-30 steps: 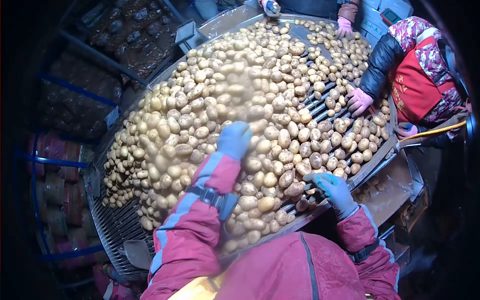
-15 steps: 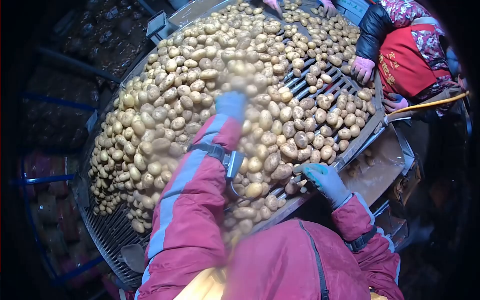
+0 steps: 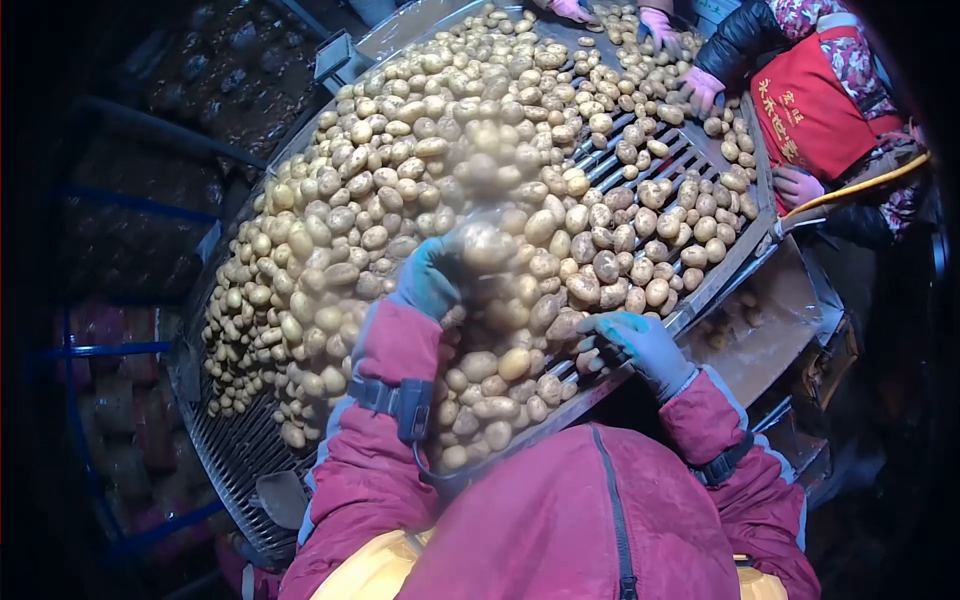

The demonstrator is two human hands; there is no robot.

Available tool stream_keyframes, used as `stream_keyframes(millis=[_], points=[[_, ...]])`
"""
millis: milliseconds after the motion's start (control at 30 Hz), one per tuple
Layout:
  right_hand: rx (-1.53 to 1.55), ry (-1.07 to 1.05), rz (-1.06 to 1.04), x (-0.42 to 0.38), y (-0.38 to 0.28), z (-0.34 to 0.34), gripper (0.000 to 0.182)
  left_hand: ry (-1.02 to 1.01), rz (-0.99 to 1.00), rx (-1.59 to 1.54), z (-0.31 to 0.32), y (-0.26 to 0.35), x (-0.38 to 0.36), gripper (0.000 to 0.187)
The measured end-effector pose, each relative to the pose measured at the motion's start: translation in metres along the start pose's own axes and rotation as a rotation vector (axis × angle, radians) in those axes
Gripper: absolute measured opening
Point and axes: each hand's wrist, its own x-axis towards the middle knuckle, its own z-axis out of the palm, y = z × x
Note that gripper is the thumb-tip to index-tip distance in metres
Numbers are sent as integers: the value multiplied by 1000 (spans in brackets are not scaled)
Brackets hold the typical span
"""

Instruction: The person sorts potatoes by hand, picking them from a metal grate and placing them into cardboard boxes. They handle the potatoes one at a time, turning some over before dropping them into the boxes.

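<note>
Potatoes point(image 3: 380, 180) lie heaped across a slatted metal sorting table point(image 3: 690, 150). My left hand point(image 3: 430, 280), in a blue and teal glove, is over the middle of the heap. Its fingers are curled at a pale potato point(image 3: 485, 247) that looks larger than those around it; a blurred patch of the view partly hides the fingertips. My right hand point(image 3: 648, 348), in a similar glove, is at the table's near right edge. Its fingers are stretched out and apart above a few potatoes by the rim, with nothing seen in them.
Across the table at the upper right, a co-worker in a red apron point(image 3: 810, 105) has pink gloved hands point(image 3: 703, 88) by the potatoes. Another pair of gloved hands shows at the top. A yellow hose point(image 3: 860, 185) and a chute point(image 3: 765, 310) are beyond the right rim.
My left hand has drawn back toward me, and a potato now shows at its fingers. My right hand's fingers have spread near the rim. The co-worker's hand has shifted up and left.
</note>
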Motion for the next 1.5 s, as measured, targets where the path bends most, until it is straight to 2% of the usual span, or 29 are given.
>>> stream_keyframes(millis=[100, 133, 200, 233, 333, 367, 400, 433, 467, 500, 533, 567, 600, 633, 667, 700, 767, 833, 867, 900, 933, 1000, 1067, 1100, 1133, 1267, 1333, 1367, 1500], points=[[-30, -47, -105, 4, 5, 1, 38, 7, -79, -192, 27, -18, -23, 74], [9, -50, -50, 0, -1, 4, 38, 43, -77, -243, 43, -29, -24, 71], [95, -43, 58, -13, -14, 10, 38, 165, -3, -94, 64, -51, -27, 64], [101, -40, 49, -16, -11, 8, 38, 265, -34, -56, 76, -59, -26, 58], [189, -70, -2, -31, 10, -7, 45, 197, -85, 90, 92, -81, -19, 62], [237, -89, 17, -38, 12, -11, 48, 139, -18, 150, 94, -92, -17, 59], [286, -111, 34, -44, 14, -14, 51, 223, -71, 109, 113, -98, -13, 60], [352, -40, 63, -48, 21, -15, 54, 204, -73, 150, 123, -111, -6, 60], [359, -65, 39, -57, 28, -20, 56, 187, -72, 192, 133, -124, 1, 61], [398, -72, -31, -67, 28, -21, 55, 263, -99, 122, 164, -136, 2, 61], [434, -83, -102, -74, 27, -19, 54, 111, -187, 170, 157, -152, 7, 59], [405, -56, -290, -59, 52, -26, 49, 130, -178, 157, 148, -178, 17, 58], [435, -21, -329, -70, 55, -31, 49, 150, -169, 145, 160, -195, 23, 57], [465, 15, -368, -82, 57, -37, 49, 115, -89, 325, 175, -204, 21, 57], [495, 52, -407, -94, 61, -43, 48, 26, -203, 234, 173, -209, 23, 51], [410, 100, -283, -107, 70, -55, 49, -81, 105, 700, 184, -219, 24, 57], [360, 134, -319, -117, 86, -68, 49, -235, 292, 1060, 211, -227, 23, 52], [316, 230, -377, -135, 92, -78, 52, -318, 378, 1212, 232, -232, 22, 50], [251, 322, -426, -145, 96, -83, 51, -297, 311, 1173, 233, -235, 26, 51], [376, 307, -405, -155, 100, -92, 50, -274, 245, 1133, 235, -238, 30, 52], [502, 292, -391, -167, 104, -101, 50, -227, 126, 1031, 229, -240, 38, 54], [518, 500, -406, -195, 115, -119, 47, -160, 100, 987, 206, -238, 48, 54], [449, 703, -409, -222, 134, -143, 45, -176, 172, 1118, 200, -224, 51, 50], [400, 797, -442, -236, 144, -154, 46, -107, 235, 1212, 179, -219, 60, 45], [293, 946, -616, -239, 164, -168, 46, -32, 303, 1304, 158, -215, 66, 41], [444, 1228, -626, -320, 192, -203, 51, 208, 405, 1606, 125, -198, 66, 48], [220, 1400, -585, -355, 196, -211, 59, 216, 463, 1714, 80, -201, 72, 55], [264, 1367, -640, -364, 211, -220, 64, 197, 457, 1823, 53, -201, 77, 57], [104, 1493, -674, -375, 214, -228, 65, 236, 320, 2323, 58, -212, 74, 72]])
